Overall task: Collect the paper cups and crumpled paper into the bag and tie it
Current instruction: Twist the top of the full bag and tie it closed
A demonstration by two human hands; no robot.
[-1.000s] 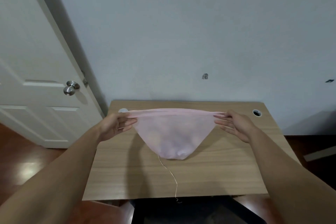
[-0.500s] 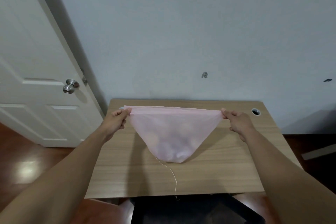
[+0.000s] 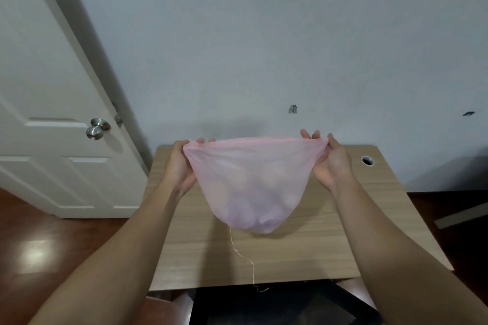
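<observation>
A thin pink plastic bag [image 3: 250, 187] hangs in the air over the wooden table [image 3: 330, 240], its mouth stretched wide. My left hand [image 3: 182, 166] grips the left corner of the rim and my right hand [image 3: 330, 166] grips the right corner. Pale rounded shapes show faintly through the plastic at the bottom of the bag; I cannot tell cups from paper. A thin loose string [image 3: 245, 258] dangles from the bag's bottom down past the table's front edge.
A white door [image 3: 52, 140] with a metal knob [image 3: 96, 128] stands left of the table. The table has a cable hole [image 3: 367, 160] at its back right corner. A dark chair seat [image 3: 277, 306] sits under the front edge. A pale wall is behind.
Both hands have lifted the bag higher and closed on its rim corners. The bag hangs deeper and rounder than before, and its mouth is less taut.
</observation>
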